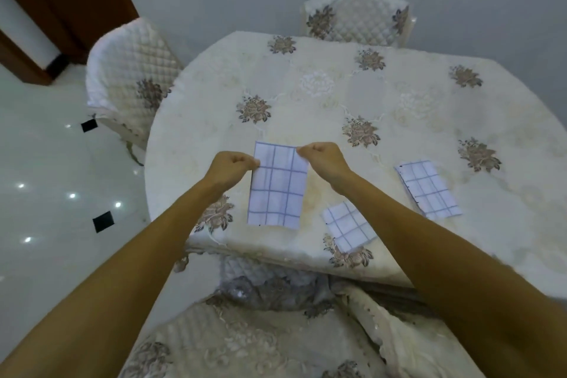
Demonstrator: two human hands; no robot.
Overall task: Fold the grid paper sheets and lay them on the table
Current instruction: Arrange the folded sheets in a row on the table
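A white grid paper sheet (277,186) with blue lines hangs upright above the near part of the table (337,95). My left hand (231,167) pinches its upper left corner and my right hand (325,159) pinches its upper right corner. Two other grid paper pieces lie flat on the floral tablecloth to the right. The small folded piece (348,225) lies near the front edge, partly under my right forearm. The larger folded piece (428,189) lies farther right.
Quilted chairs stand at the table's far side (357,17) and left side (129,77). A cloth-covered seat (245,341) lies right below my arms. Glossy white floor (55,187) with black tiles spreads to the left.
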